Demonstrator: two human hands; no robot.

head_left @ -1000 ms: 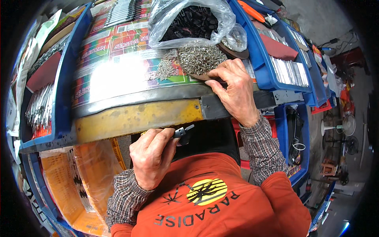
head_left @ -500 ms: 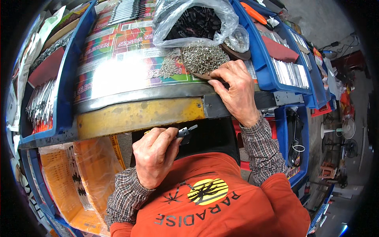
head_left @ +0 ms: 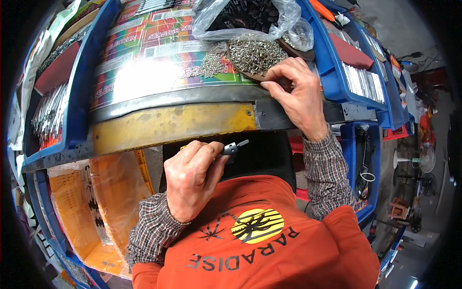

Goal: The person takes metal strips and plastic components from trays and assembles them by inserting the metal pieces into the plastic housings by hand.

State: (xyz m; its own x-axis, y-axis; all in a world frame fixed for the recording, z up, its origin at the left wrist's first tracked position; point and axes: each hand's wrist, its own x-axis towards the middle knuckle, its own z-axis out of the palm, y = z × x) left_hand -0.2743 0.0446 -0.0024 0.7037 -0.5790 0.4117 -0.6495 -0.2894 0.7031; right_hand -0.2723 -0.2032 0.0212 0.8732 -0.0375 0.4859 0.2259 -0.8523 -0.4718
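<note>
The small tool in the left hand has a dull grey metal tip, and the screws heaped at the right hand's eleven o'clock are bright, shiny metal. The printed sheet at ten o'clock of that heap is glossy and throws a white glare, above a yellow edge strip of worn, scuffed painted metal. At twelve o'clock lies a thin, crinkled clear plastic bag, with smooth blue plastic bins at three o'clock.
</note>
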